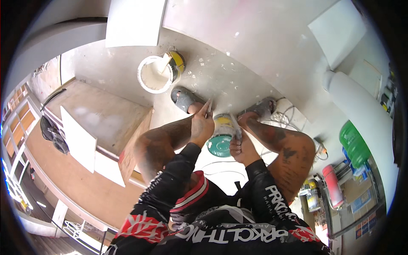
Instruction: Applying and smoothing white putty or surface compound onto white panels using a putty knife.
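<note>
Between my knees stands a can with a yellow label (223, 120) and a green lid (220, 145). My left hand (201, 126) is closed at the can's left, around a thin, flat tool (209, 109) that looks like a putty knife. To the right of the can, my right hand (241, 147) is closed on a grey, flat scraper (235, 129), which is partly hidden by the fingers. Ahead of my left foot sits an uncovered white bucket (140, 75) of pale paste. A pale-smeared piece (164, 63) lies across its rim, beside a yellow-and-black can (178, 62).
A brown box-like surface (106, 114) with a white panel (80, 138) leaning on it is at left. Loose cables (287, 117) lie past my right foot. A green bottle (354, 142) and a rack with a red cylinder (332, 185) stand at right. Another white board (135, 23) is ahead.
</note>
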Demonstrator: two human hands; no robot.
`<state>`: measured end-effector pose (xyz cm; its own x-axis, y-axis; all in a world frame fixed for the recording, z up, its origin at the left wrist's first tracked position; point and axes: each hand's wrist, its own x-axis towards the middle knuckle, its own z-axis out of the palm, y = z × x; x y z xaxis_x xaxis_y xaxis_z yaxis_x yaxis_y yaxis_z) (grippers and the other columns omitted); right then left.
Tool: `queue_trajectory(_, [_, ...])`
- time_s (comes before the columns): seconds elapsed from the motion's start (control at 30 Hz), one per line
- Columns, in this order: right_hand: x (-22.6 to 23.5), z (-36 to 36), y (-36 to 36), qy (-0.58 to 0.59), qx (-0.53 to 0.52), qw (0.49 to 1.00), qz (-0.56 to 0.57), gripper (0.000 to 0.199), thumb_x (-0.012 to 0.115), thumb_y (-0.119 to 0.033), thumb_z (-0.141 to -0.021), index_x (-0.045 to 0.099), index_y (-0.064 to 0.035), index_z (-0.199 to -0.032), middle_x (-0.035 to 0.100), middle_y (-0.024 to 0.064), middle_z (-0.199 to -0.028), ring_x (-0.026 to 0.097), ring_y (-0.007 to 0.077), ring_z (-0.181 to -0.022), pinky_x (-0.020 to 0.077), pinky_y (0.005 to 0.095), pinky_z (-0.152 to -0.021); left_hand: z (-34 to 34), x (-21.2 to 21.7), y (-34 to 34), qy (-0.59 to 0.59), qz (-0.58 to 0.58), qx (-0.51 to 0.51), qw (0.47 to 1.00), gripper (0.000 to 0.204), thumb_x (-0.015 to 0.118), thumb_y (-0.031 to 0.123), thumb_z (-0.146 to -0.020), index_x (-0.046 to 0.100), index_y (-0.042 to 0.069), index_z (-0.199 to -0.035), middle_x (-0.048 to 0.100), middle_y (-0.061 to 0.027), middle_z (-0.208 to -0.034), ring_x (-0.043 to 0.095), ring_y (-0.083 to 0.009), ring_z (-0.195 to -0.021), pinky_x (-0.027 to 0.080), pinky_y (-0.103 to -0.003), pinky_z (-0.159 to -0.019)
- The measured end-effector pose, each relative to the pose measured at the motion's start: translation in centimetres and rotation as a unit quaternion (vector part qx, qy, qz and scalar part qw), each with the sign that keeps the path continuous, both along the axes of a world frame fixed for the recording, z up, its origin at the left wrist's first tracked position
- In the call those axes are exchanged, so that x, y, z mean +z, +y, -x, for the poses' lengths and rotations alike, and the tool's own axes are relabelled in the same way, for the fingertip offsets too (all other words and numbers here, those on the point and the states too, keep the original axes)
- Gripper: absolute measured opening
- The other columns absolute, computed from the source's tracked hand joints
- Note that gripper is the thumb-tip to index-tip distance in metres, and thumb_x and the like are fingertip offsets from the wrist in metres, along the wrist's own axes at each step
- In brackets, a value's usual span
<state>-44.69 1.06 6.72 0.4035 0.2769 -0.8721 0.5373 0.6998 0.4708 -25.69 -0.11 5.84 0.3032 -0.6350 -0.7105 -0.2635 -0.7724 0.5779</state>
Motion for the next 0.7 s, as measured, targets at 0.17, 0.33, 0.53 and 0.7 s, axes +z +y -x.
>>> queue_trajectory(0.17, [7.3, 1.9, -1.3, -0.025, -0.041, 0.999, -0.022, 0.037, 0.048, -0.048, -0.095, 0.050, -0.0172, -0.075, 0.033, -0.0051, -0.049, 0.034, 0.0078, -0.040, 0.0264, 0.0208, -0.036, 5.7, 12.0, 0.8, 0.037, 0.282, -0.117, 0.951, 0.064, 0.052, -0.010, -0.076, 0.051, 0.011, -0.137, 0.063, -0.0239, -0.117, 0.065, -0.0370, -0.102, 0.052, -0.040, -0.086])
queue_trajectory(0.33, [24.6, 4.4, -3.0, -0.055, 0.149, 0.978, 0.138, 0.030, 0.067, -0.045, -0.088, 0.056, -0.0181, -0.081, 0.043, -0.0017, -0.056, 0.042, 0.0106, -0.043, 0.0270, 0.0234, -0.035, 1.4, 20.2, -2.5, -0.012, 0.031, 0.123, 0.992, 0.036, 0.060, 0.014, -0.085, 0.062, 0.002, -0.120, 0.069, -0.0227, -0.099, 0.069, -0.0314, -0.091, 0.052, -0.037, -0.076])
queue_trajectory(0.53, [35.8, 12.5, -12.1, 0.170, 0.279, 0.792, 0.516, 0.039, 0.054, -0.037, -0.099, 0.059, -0.0001, -0.110, 0.059, -0.0012, -0.093, 0.054, 0.0078, -0.085, 0.0462, 0.0252, -0.075, 2.2, 30.2, -6.1, 0.290, 0.149, 0.335, 0.884, 0.035, 0.063, 0.032, -0.092, 0.062, 0.001, -0.107, 0.066, -0.0064, -0.088, 0.062, -0.0195, -0.076, 0.049, -0.033, -0.067])
queue_trajectory(0.7, [41.5, 11.1, -20.3, 0.077, 0.275, 0.709, 0.645, 0.041, 0.050, -0.023, -0.102, 0.047, -0.0013, -0.137, 0.058, 0.0036, -0.120, 0.052, 0.0103, -0.107, 0.0420, 0.0262, -0.094, 6.0, 38.1, -13.6, 0.422, 0.130, 0.441, 0.781, 0.035, 0.049, 0.036, -0.098, 0.060, 0.004, -0.108, 0.064, -0.0090, -0.102, 0.063, -0.0212, -0.092, 0.051, -0.038, -0.079])
